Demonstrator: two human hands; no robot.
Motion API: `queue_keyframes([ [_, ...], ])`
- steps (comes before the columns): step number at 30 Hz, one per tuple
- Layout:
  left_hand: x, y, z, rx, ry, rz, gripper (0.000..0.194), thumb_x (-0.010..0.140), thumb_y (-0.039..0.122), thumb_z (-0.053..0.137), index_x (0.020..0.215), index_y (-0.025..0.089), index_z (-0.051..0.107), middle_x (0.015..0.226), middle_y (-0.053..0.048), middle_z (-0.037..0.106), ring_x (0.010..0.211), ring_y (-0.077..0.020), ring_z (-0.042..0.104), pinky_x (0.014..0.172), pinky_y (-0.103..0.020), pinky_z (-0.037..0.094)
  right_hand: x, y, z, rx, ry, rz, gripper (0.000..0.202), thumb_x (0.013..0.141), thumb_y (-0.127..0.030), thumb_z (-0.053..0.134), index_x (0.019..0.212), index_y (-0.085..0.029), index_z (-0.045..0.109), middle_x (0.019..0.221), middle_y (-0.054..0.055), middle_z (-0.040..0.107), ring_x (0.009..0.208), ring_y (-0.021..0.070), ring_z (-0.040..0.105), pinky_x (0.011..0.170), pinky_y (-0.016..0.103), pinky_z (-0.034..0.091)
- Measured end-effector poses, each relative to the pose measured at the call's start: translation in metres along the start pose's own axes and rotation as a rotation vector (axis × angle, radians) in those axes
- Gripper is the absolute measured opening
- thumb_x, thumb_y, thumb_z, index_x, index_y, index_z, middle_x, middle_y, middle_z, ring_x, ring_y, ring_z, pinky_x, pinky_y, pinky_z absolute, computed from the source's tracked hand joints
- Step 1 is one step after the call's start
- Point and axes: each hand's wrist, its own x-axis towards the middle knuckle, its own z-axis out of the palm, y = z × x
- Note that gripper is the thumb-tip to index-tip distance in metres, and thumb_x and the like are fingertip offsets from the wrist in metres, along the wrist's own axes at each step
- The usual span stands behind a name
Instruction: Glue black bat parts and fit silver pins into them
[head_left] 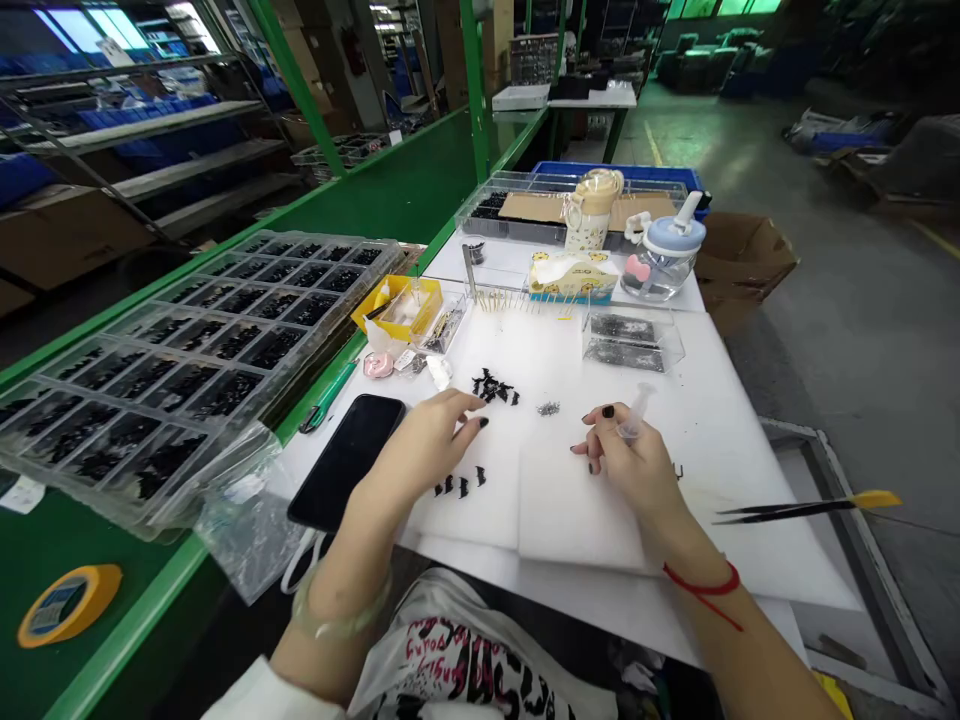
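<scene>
My right hand is closed around a small clear plastic syringe, which points up and away from me. To its left, my left hand hovers beside a loose pile of small black parts, its thumb and index finger apart and nothing visible between them. Below that hand, several black parts lie in a short row on the white foam sheet. Between the two hands sits a small heap of tiny grey pieces.
Left are a phone, a green cutter and a compartment tray of black parts. Behind stand a yellow box, tissues, a clear case and two bottles. Tweezers lie right.
</scene>
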Motion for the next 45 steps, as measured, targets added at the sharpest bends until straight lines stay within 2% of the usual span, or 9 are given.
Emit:
queue_keyframes([
  [5,0.053,0.003,0.020,0.099,-0.059,-0.119,0.029,0.098,0.035,0.064,0.120,0.017,0.064,0.120,-0.009,0.067,0.102,-0.0231,0.068,0.088,-0.044,0.060,-0.003,0.004,0.004,0.066,-0.049,-0.102,0.029,0.101,-0.042,0.061,0.103,-0.014,0.065,0.088,0.002,0.065,0.071,0.0136,0.064,0.071,0.032,0.059],
  [14,0.056,0.016,0.025,0.195,-0.064,-0.300,0.031,0.098,0.036,0.065,0.122,0.017,0.063,0.122,-0.010,0.067,0.103,-0.0238,0.068,0.088,-0.045,0.059,-0.012,-0.014,-0.002,0.287,-0.030,-0.152,0.031,0.101,-0.044,0.061,0.104,-0.014,0.064,0.073,-0.004,0.058,0.055,0.0093,0.054,0.063,0.029,0.056],
  [21,-0.010,0.050,-0.005,-0.060,-0.046,-0.065,0.004,0.086,0.015,0.069,0.087,0.019,0.069,0.077,0.003,0.070,0.073,-0.0163,0.068,0.071,-0.029,0.056,-0.001,-0.041,-0.019,0.614,-0.069,-0.024,0.051,0.086,-0.060,0.072,0.114,-0.025,0.046,0.076,-0.008,0.050,0.043,0.0044,0.032,0.051,0.025,0.047],
  [26,-0.062,0.086,0.035,-0.277,-0.044,0.293,0.039,0.094,0.005,0.052,0.126,0.023,0.067,0.080,0.001,0.066,0.066,-0.0131,0.065,0.059,-0.023,0.054,0.002,-0.050,-0.022,0.674,-0.119,0.028,0.047,0.090,-0.063,0.060,0.121,-0.039,0.036,0.080,-0.006,0.045,0.046,0.0098,0.035,0.052,0.032,0.048],
  [30,-0.069,0.093,0.068,-0.207,0.054,0.307,0.022,0.096,0.009,0.054,0.110,0.008,0.070,0.081,-0.009,0.063,0.070,-0.0245,0.063,0.058,-0.037,0.054,0.005,-0.050,-0.021,0.695,-0.115,0.021,0.025,0.086,-0.035,0.061,0.100,-0.030,0.041,0.077,-0.005,0.039,0.054,0.0112,0.038,0.064,0.032,0.050],
  [34,-0.069,0.086,0.065,-0.159,0.045,0.331,0.017,0.095,0.014,0.061,0.109,0.009,0.068,0.093,-0.013,0.063,0.078,-0.0262,0.063,0.061,-0.039,0.055,0.007,-0.050,-0.023,0.722,-0.086,0.021,0.023,0.078,-0.025,0.060,0.092,-0.026,0.042,0.081,-0.002,0.041,0.063,0.0131,0.042,0.066,0.030,0.047],
  [38,-0.067,0.076,0.052,-0.230,-0.065,0.351,0.026,0.097,0.012,0.060,0.122,0.008,0.062,0.103,-0.011,0.063,0.089,-0.0209,0.064,0.073,-0.032,0.058,0.005,-0.051,-0.029,0.791,-0.105,0.103,0.045,0.099,-0.061,0.030,0.089,-0.023,0.051,0.075,0.000,0.034,0.061,0.0144,0.037,0.061,0.030,0.043],
  [41,-0.064,0.073,0.048,-0.242,-0.086,0.346,0.025,0.096,0.010,0.060,0.121,0.009,0.063,0.102,-0.009,0.062,0.087,-0.0183,0.064,0.073,-0.029,0.058,0.006,-0.050,-0.033,0.772,-0.170,0.125,0.083,0.088,-0.085,-0.004,0.078,-0.023,0.051,0.070,-0.002,0.026,0.056,0.0136,0.030,0.055,0.030,0.039],
  [45,-0.063,0.076,0.050,-0.230,-0.056,0.344,0.020,0.095,0.010,0.063,0.114,0.011,0.066,0.099,-0.008,0.062,0.081,-0.0156,0.062,0.070,-0.028,0.056,0.008,-0.050,-0.035,0.794,-0.240,0.126,0.084,0.076,-0.086,-0.026,0.055,-0.021,0.023,0.055,-0.003,0.013,0.046,0.0112,0.016,0.044,0.029,0.029],
])
